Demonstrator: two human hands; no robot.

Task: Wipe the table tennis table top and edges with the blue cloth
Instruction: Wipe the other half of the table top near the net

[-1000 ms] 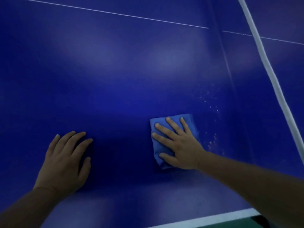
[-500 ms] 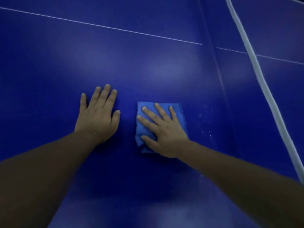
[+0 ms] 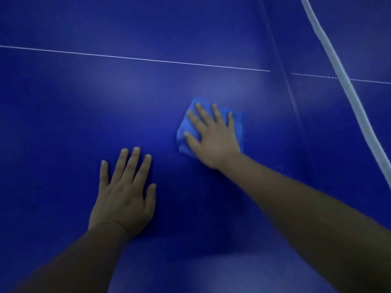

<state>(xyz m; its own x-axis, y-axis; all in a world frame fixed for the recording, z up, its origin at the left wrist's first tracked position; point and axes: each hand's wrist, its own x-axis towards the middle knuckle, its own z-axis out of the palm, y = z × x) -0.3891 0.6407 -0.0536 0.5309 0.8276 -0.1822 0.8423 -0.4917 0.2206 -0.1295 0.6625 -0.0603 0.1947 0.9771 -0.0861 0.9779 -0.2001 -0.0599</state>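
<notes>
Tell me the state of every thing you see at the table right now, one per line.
blue cloth: folded, flat on the table, under the right hand.
right hand: fingers spread straight, pressing the blue cloth.
left hand: flat on bare table, holding nothing.
net: up, along the right.

This is looking like an indoor games room or sports hall: a dark blue table tennis table top (image 3: 84, 102) is filling the whole view. A thin white centre line (image 3: 135, 58) is running across it, and a net (image 3: 317, 92) with a white top band (image 3: 330, 60) is standing at the right.
</notes>
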